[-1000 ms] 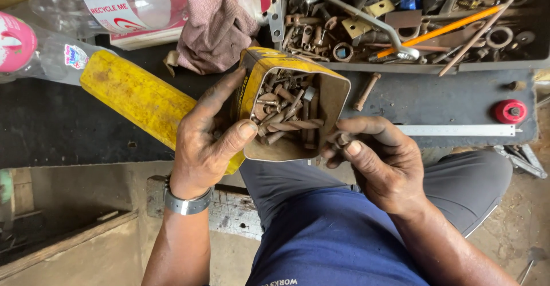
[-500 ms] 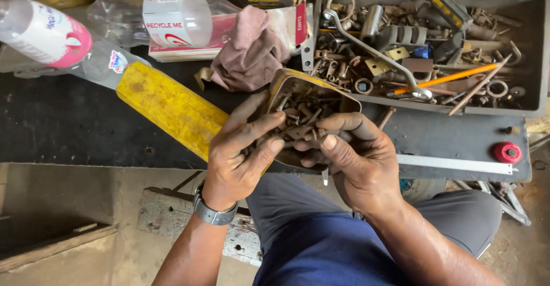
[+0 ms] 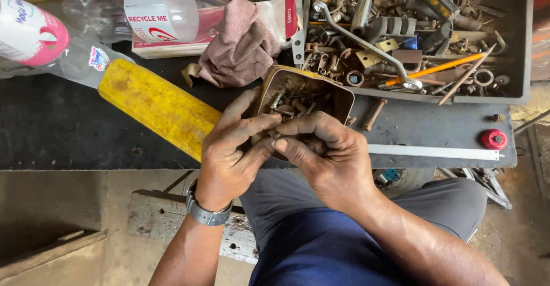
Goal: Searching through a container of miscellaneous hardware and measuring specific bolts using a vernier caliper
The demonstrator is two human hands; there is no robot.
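A yellow tin can full of rusty bolts and nuts is held over the edge of a black workbench. My left hand, with a grey wristwatch, grips the can from the left side. My right hand is closed at the can's mouth, its fingers curled over small rusty hardware; what exactly they pinch is hidden. The two hands touch each other at the fingertips.
A grey tray of bolts, washers, a bent wrench and an orange-handled tool sits at the back right. A yellow bar, a pink rag, plastic bottles, a loose bolt, a steel ruler and a red cap lie around.
The can has tilted and come lower toward my lap. My right hand moved from the can's right side up into its mouth, meeting my left fingers there.
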